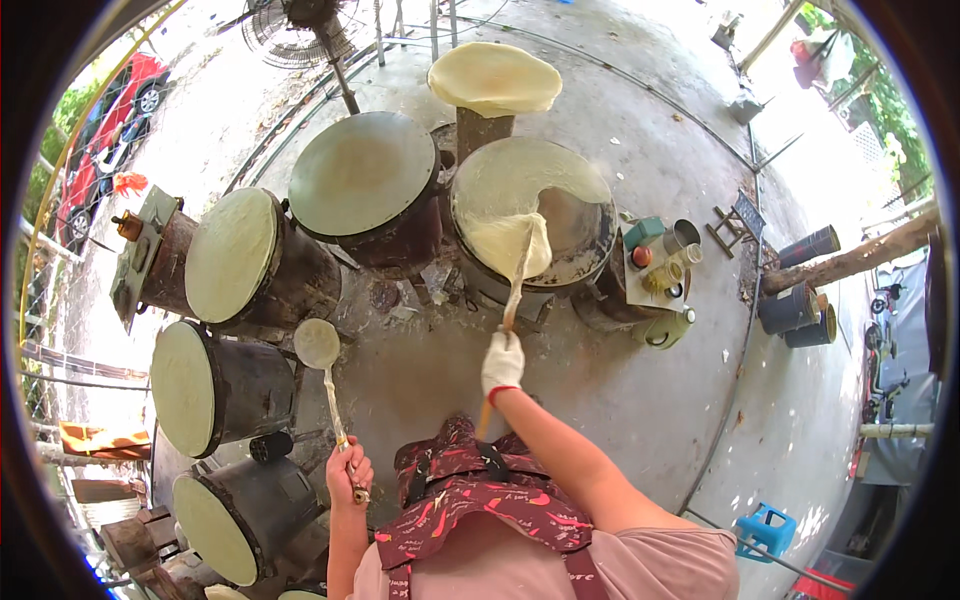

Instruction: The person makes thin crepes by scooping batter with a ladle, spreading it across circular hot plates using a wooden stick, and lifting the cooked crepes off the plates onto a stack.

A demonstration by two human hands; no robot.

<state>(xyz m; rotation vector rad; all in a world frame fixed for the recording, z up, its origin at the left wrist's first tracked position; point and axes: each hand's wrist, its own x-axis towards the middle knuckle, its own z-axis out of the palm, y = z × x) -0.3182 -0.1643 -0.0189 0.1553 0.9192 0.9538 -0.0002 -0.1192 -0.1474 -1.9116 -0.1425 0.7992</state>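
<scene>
My right hand [502, 365], in a white glove with a red cuff, is closed round a long wooden stick [516, 290] smeared with batter. The stick's far end meets a bunched flap of pale pancake [512, 243] on the round griddle [565, 275] ahead; whether it has a blade is hidden. The rest of the pancake still lies flat on the far side, and dark griddle shows bare on the right. At the lower left my bare left hand [350, 470] grips the handle of a ladle [317, 345], its batter-coated bowl held up in the air.
More drum stoves curve round my left, with pale sheets on several griddles [235, 255]; another griddle [365, 175] looks thinly coated. Beyond mine, a pale pancake stack [495, 78] rests on a stand. A small table [655, 290] with jars stands right; a fan [310, 15] is far left.
</scene>
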